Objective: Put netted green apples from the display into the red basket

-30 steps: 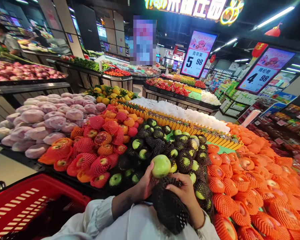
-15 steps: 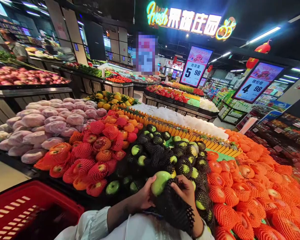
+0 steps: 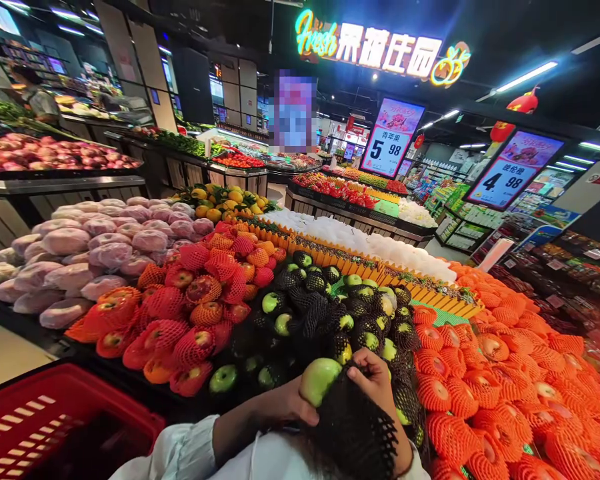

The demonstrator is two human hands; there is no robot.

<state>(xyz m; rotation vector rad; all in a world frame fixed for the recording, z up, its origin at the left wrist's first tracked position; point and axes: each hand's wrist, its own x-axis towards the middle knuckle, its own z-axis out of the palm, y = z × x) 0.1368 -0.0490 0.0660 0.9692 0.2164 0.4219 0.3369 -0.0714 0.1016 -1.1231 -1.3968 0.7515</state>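
A green apple (image 3: pixel 320 380) is held between my hands at the front of the fruit stand, its upper left side bare. My left hand (image 3: pixel 291 403) grips the apple from the left, with the thumb on its lower side. Around the apple's right side hangs a black foam net sleeve (image 3: pixel 355 420). My right hand (image 3: pixel 377 383) pinches the rim of this sleeve between thumb and fingers. Just beyond lie more green apples (image 3: pixel 370 341) in black nets, and a bare green apple (image 3: pixel 224 379) sits to the left.
Red-netted apples (image 3: pixel 190 300) and wrapped pink fruit (image 3: pixel 70 240) are piled left, orange-netted fruit (image 3: pixel 500 400) right. A red shopping basket (image 3: pixel 75 400) stands front left. Yellow slatted edging (image 3: pixel 350 260) runs behind the apples. Price screens (image 3: pixel 393 138) hang above. A person (image 3: pixel 35 93) stands far left.
My left thumb has slid from the top of the apple down to its lower side. The apple has turned slightly, and the sleeve stays in my right hand.
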